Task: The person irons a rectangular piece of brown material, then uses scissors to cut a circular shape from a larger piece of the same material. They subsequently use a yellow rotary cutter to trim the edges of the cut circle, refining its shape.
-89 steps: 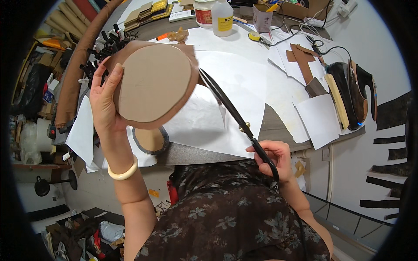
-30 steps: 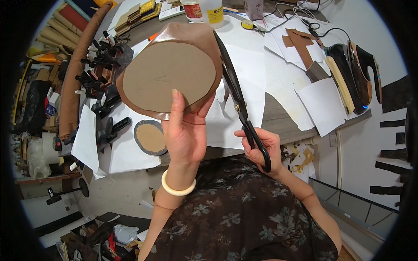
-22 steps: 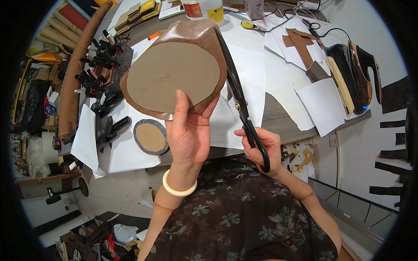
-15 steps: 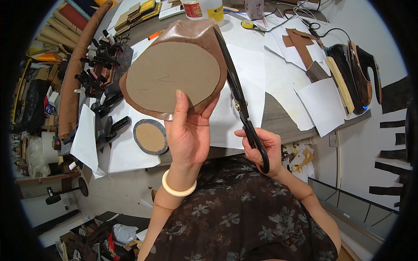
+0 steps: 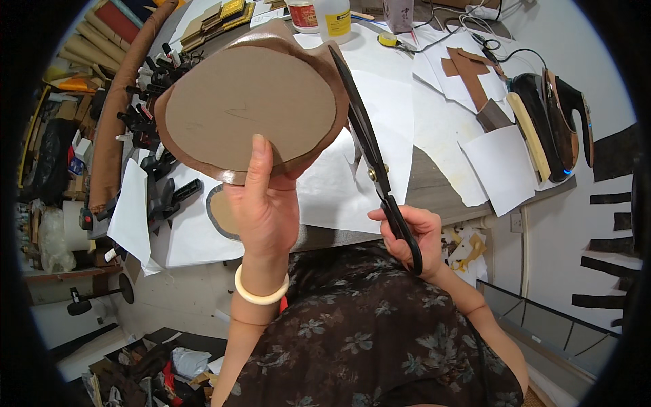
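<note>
Where the board (image 5: 247, 88) is: held up off the counter (image 5: 430, 178), left of its middle, lying against a larger brown sheet (image 5: 288, 42) that shows all round it.
Left hand (image 5: 261, 214): its grip is closed on board and sheet at their near edge, thumb on top, fingers beneath.
Right hand (image 5: 415, 237): its grip is closed round the handles of the scissors (image 5: 364, 132); how far apart the blades stand, I cannot tell.
Cutting step: apparently trimming the sheet along its right edge.
Next cut: seems to call for turning the board while the blades clear its rim.
</note>
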Available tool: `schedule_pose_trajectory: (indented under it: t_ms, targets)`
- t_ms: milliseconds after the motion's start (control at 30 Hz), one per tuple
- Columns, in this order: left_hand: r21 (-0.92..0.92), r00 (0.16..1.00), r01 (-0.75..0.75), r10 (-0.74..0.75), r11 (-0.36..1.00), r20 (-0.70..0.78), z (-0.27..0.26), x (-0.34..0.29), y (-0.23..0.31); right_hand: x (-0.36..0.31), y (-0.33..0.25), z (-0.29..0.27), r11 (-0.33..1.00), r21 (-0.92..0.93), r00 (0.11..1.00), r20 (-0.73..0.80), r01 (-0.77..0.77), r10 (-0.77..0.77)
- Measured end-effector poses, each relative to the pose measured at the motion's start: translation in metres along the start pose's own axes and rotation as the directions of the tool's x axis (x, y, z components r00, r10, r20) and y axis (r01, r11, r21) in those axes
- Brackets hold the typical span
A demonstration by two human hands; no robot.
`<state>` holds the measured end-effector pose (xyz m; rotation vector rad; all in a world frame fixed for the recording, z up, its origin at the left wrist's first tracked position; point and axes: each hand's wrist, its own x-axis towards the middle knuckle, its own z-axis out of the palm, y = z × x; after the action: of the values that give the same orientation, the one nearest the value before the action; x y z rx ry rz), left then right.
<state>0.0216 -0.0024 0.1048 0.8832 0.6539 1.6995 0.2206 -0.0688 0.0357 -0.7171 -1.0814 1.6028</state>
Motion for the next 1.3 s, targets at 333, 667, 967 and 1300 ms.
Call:
schedule_pose_trajectory:
  t_ms: [333, 667, 967, 1300]
  targets:
    - [-0.010, 0.996, -0.081, 0.081, 0.997, -0.028, -0.003, 0.006, 0.010, 0.001, -0.001, -0.006, 1.000, -0.015, 0.996, 0.079, -0.027, 0.028]
    - [0.011, 0.999, -0.026, 0.027, 1.000, -0.042, -0.004, 0.002, 0.002, 0.001, 0.004, -0.006, 0.996, 0.063, 0.994, 0.091, -0.059, 0.054]
    - [-0.013, 0.998, -0.009, 0.008, 1.000, -0.068, 0.004, -0.002, -0.003, 0.003, 0.003, -0.002, 0.991, 0.116, 0.997, 0.060, -0.061, 0.054]
    - [0.022, 0.998, -0.005, 0.007, 1.000, -0.058, 0.003, -0.005, -0.005, 0.002, 0.005, -0.002, 0.991, 0.129, 0.998, 0.061, -0.036, 0.028]
